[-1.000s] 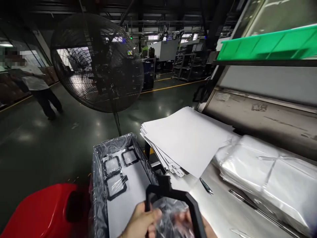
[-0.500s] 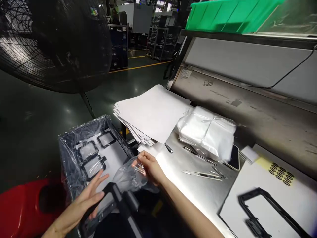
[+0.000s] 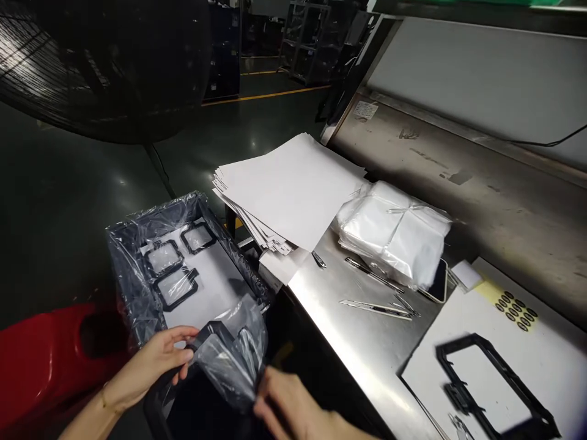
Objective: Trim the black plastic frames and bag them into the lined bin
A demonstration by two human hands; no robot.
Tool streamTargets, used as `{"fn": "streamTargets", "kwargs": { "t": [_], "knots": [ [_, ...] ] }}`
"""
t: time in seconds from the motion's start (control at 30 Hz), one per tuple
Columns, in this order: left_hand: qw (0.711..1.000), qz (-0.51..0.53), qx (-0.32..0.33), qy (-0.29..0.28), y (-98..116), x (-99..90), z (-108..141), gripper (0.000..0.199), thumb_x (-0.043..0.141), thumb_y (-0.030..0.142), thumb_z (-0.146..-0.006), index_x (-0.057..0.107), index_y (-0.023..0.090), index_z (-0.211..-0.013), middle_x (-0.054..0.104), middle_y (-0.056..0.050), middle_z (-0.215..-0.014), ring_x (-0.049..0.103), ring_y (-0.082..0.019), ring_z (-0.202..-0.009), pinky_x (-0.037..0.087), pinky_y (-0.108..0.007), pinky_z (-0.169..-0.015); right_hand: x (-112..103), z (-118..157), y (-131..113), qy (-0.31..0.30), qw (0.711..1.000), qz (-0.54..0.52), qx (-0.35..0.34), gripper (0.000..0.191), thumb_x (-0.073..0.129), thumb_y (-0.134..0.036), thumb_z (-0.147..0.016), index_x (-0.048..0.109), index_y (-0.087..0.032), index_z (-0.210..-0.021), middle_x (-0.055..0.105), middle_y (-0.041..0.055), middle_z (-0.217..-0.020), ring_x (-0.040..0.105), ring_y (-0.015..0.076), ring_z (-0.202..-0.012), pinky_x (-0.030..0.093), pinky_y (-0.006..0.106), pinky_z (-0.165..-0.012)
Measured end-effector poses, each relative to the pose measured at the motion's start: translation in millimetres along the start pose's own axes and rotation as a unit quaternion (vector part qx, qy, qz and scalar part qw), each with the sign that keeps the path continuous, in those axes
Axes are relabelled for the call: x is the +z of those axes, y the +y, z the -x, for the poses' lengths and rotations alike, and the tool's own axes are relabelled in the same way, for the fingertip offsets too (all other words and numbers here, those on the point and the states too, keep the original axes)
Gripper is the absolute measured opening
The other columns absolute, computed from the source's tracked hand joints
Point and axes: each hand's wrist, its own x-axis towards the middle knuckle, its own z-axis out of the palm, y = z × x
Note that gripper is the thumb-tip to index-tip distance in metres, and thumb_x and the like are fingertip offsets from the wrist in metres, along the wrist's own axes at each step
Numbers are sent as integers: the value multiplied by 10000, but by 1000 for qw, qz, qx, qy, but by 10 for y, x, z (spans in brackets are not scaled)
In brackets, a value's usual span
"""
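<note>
My left hand (image 3: 167, 354) grips a black plastic frame (image 3: 158, 400) near one corner. A clear plastic bag (image 3: 229, 360) covers the upper end of that frame. The fingers of my right hand (image 3: 287, 400) are closed on the bag's edge, lower and to the right. Just beyond my hands stands a bin (image 3: 156, 214) lined with clear plastic. Inside it, several bagged black frames (image 3: 177, 290) lie on a white sheet. Another black frame (image 3: 495, 379) rests unbagged on white paper at the right of the bench.
A stack of white sheets (image 3: 288, 183) and a tied bundle of clear bags (image 3: 394, 229) lie on the metal bench (image 3: 330, 299). Tweezers and a knife (image 3: 376, 310) lie near its edge. A large fan (image 3: 105, 67) stands left, above a red object (image 3: 41, 366).
My right hand has moved down and toward me, drawing the bag over the frame's end. My left hand, spread before, has closed on the frame. The view has tilted down.
</note>
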Motion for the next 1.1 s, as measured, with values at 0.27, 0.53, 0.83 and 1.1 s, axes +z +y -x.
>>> {"fn": "streamTargets", "kwargs": {
  "t": [0.27,0.53,0.83,1.1],
  "knots": [
    [993,-3,-119,10,-454,-254,-100,236,499,369,-755,508,140,-697,609,11,-617,575,-103,-502,379,-209,-416,493,-551,-16,6,998,-36,59,138,397,-226,-827,491,-166,-747,550,31,-710,524,119,-663,422,203,-612],
    [993,35,-88,64,-177,-337,-150,256,503,395,-746,477,155,-662,646,2,-523,470,-46,-342,243,-160,-343,62,-1308,350,23,997,6,69,59,489,-151,-770,535,-161,-735,478,31,-739,464,121,-626,389,239,-600],
    [910,360,-176,-103,-394,-86,-276,763,296,710,-624,606,61,-878,662,-221,-846,628,-346,-731,473,-445,-556,-93,-1395,-191,-45,992,-117,-11,157,432,-228,-835,528,-154,-736,547,27,-750,521,104,-717,417,195,-662],
    [837,539,-86,30,-578,-39,-1042,168,474,198,-798,550,143,-938,620,-26,-871,593,-118,-666,505,-284,-573,725,-658,409,82,837,-470,267,123,707,-242,-579,617,-159,-579,619,19,-660,564,145,-669,413,264,-703]
  ]
}}
